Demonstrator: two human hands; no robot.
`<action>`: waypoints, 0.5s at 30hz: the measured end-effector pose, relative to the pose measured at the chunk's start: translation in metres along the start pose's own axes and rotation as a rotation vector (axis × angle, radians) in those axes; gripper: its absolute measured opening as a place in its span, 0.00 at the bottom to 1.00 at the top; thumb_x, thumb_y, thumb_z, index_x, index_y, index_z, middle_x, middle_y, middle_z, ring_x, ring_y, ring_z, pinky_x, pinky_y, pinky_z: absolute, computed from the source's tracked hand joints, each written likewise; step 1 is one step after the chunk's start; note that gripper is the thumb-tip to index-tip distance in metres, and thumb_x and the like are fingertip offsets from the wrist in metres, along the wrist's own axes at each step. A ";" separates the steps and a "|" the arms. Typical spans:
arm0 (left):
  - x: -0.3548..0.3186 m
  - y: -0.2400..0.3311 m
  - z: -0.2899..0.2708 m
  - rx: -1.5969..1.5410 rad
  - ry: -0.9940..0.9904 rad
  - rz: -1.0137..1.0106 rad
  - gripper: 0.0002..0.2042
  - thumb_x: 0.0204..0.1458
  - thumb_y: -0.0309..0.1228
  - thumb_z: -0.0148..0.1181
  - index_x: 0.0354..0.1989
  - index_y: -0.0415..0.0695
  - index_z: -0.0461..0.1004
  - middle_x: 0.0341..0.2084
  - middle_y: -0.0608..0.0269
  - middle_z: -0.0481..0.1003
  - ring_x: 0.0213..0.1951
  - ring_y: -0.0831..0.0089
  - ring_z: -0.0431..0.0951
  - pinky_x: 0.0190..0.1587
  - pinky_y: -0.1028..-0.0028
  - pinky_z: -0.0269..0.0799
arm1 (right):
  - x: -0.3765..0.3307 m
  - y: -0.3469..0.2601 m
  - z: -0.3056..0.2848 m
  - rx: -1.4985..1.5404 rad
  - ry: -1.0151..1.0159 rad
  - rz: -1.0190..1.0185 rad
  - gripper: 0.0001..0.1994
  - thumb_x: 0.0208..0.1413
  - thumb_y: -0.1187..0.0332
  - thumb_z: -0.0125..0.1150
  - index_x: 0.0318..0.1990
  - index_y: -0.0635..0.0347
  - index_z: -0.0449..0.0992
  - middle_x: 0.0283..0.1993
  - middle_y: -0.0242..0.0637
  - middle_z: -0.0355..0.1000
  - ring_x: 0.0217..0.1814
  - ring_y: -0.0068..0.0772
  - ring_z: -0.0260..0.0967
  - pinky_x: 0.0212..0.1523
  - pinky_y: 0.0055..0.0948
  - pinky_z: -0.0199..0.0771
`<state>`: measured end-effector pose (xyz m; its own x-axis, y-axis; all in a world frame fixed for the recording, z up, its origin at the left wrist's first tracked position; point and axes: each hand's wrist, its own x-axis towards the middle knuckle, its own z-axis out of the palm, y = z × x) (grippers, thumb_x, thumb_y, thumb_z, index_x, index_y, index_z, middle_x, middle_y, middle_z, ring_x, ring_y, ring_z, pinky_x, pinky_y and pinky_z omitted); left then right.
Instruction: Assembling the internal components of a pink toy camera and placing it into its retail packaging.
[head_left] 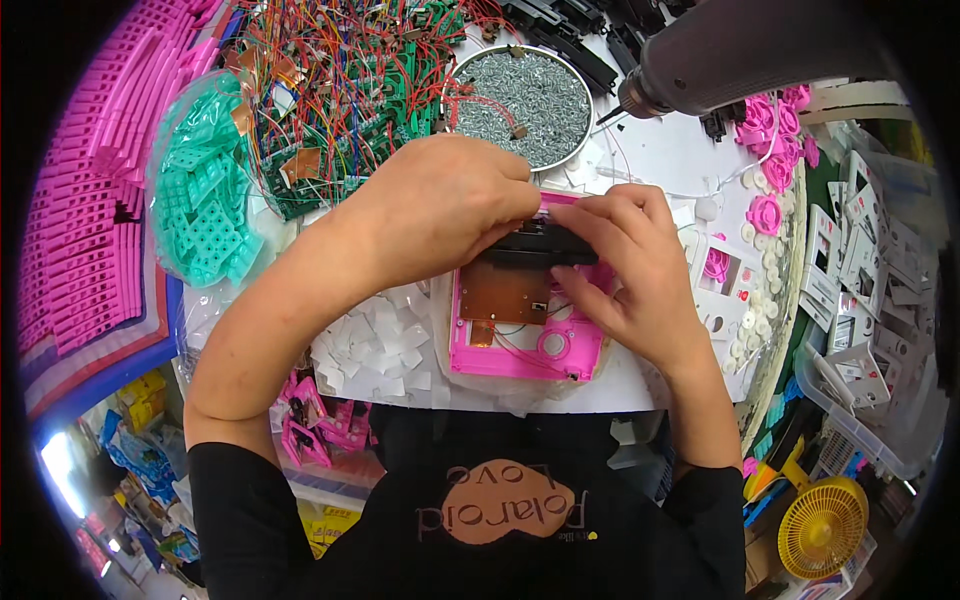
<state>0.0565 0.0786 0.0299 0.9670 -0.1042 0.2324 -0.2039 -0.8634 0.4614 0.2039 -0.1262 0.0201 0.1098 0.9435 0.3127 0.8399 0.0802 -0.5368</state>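
A pink plastic housing (480, 362) lies on the table in front of me, with a brown circuit board (503, 296) and thin wires inside it. Across its far half sits a long black plastic part (530, 252). My right hand (640, 265) grips this black part, thumb on the near side and fingers over the far side. My left hand (450, 205) is closed in a pinch at the black part's far edge. Whatever lies between its fingertips is hidden.
A round tray (525, 105) of small screws stands beyond my hands, beside green circuit boards (400, 95) with tangled wires. From the upper right an electric screwdriver (690, 70) reaches in. Bagged teal keypads (210, 215) and stacked pink panels (90, 240) lie left; white paper pieces (375, 345) lie nearer.
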 end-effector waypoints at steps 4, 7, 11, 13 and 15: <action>0.008 0.001 -0.004 0.062 -0.071 0.040 0.04 0.48 0.26 0.65 0.29 0.43 0.75 0.27 0.58 0.72 0.33 0.53 0.77 0.35 0.57 0.73 | 0.003 0.002 0.004 0.024 -0.002 -0.013 0.25 0.43 0.70 0.73 0.53 0.58 0.79 0.49 0.39 0.74 0.51 0.47 0.67 0.54 0.44 0.71; 0.009 0.000 -0.006 0.104 -0.097 0.064 0.04 0.46 0.26 0.63 0.29 0.43 0.75 0.26 0.59 0.72 0.33 0.54 0.78 0.36 0.58 0.75 | 0.004 0.001 0.003 0.005 -0.016 -0.015 0.25 0.42 0.70 0.72 0.52 0.57 0.79 0.48 0.38 0.74 0.50 0.47 0.67 0.53 0.44 0.71; 0.003 0.008 -0.004 0.172 -0.117 0.016 0.04 0.45 0.26 0.62 0.30 0.42 0.75 0.27 0.59 0.73 0.34 0.55 0.79 0.38 0.60 0.76 | 0.010 -0.007 0.001 -0.115 -0.054 -0.051 0.22 0.42 0.70 0.71 0.49 0.57 0.79 0.46 0.38 0.73 0.49 0.46 0.68 0.52 0.45 0.70; -0.005 0.017 -0.002 0.178 -0.121 -0.059 0.06 0.46 0.26 0.62 0.32 0.42 0.76 0.28 0.58 0.74 0.34 0.55 0.79 0.38 0.60 0.77 | 0.013 -0.012 -0.001 -0.173 -0.076 -0.068 0.21 0.41 0.69 0.71 0.48 0.58 0.78 0.44 0.37 0.73 0.49 0.46 0.68 0.52 0.44 0.70; -0.013 0.028 0.002 0.155 -0.080 -0.128 0.07 0.47 0.26 0.62 0.35 0.41 0.77 0.30 0.57 0.75 0.35 0.55 0.79 0.39 0.60 0.77 | 0.015 -0.017 -0.002 -0.217 -0.085 -0.084 0.21 0.40 0.68 0.70 0.46 0.59 0.78 0.43 0.38 0.72 0.50 0.46 0.68 0.52 0.43 0.69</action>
<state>0.0387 0.0551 0.0378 0.9938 -0.0226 0.1087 -0.0589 -0.9372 0.3439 0.1924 -0.1140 0.0351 -0.0025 0.9609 0.2769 0.9396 0.0971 -0.3283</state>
